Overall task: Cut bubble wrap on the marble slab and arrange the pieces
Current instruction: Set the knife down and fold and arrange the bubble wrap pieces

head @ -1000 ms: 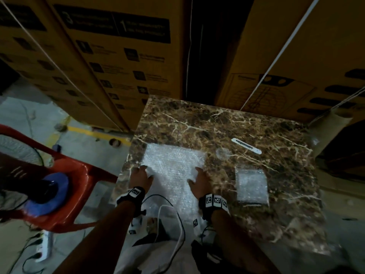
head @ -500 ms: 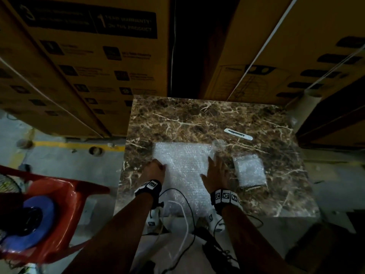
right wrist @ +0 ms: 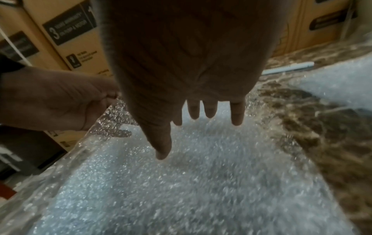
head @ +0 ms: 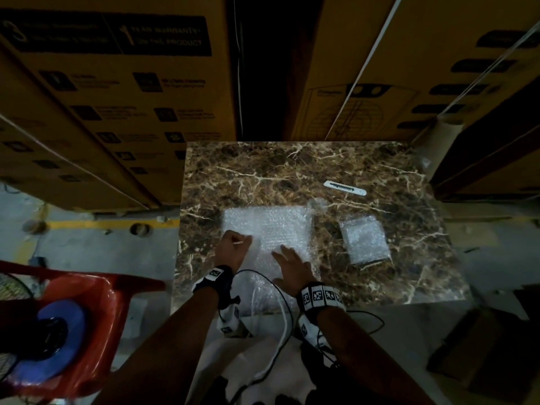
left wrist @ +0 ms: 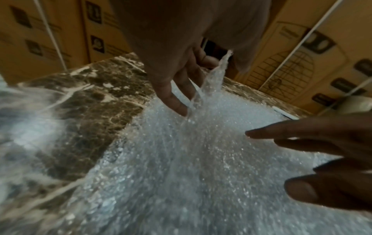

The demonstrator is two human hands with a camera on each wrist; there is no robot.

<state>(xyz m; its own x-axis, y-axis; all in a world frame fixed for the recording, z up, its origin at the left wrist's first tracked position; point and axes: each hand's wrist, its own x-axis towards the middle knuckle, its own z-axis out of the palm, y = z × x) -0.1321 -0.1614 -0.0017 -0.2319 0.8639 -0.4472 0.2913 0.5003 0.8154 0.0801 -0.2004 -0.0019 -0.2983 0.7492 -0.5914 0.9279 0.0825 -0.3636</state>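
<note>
Since a second ago, both hands have drawn back from the far corners of the large clear bubble wrap sheet [head: 271,229] toward its near part, and the sheet's left edge has come up off the brown veined marble slab counter [head: 263,171]. Now the left hand [head: 233,248] pinches that raised left edge between thumb and curled fingers; in the left wrist view the plastic stands up in a thin fold [left wrist: 213,82] from the pinch. That grip is closed on the wrap. The right hand [head: 292,267] lies flat on the sheet near its middle, fingers [right wrist: 237,114] straight and spread, so this grip is released and only presses down.

The sheet lies on the left half of the slab, and its near end hangs over the front edge toward the person. To its right, apart from it, a smaller folded square of bubble wrap [head: 365,239] lies on the marble. Farther back on the right lies a slim white utility cutter [head: 344,187], well apart from both hands.

Tall yellow-brown cardboard cartons [head: 117,83] stand behind and beside the slab. A red plastic chair [head: 96,317] holding a blue roll [head: 58,340] stands at the left on the concrete floor.
</note>
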